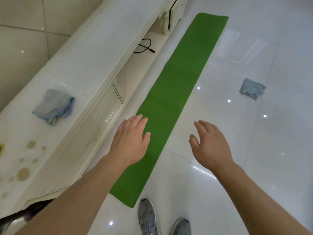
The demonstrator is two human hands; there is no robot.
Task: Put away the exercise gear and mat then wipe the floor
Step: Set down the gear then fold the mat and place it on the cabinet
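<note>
A long narrow green mat (179, 77) lies flat on the glossy white tile floor (254, 150), running from near my feet away toward the upper right. My left hand (130, 139) hovers above the mat's left edge, fingers straight and empty. My right hand (210, 145) is held out over bare floor just right of the mat, fingers relaxed, holding nothing. A crumpled light blue cloth (252, 88) lies on the floor to the right of the mat. A second light blue cloth (54, 106) sits on top of the white cabinet.
A long low white cabinet (94, 53) runs along the mat's left side, with an open shelf holding a black cable (144, 47). Its top has round yellowish stains (23, 173) near the left. My grey shoes (147, 216) stand at the mat's near end.
</note>
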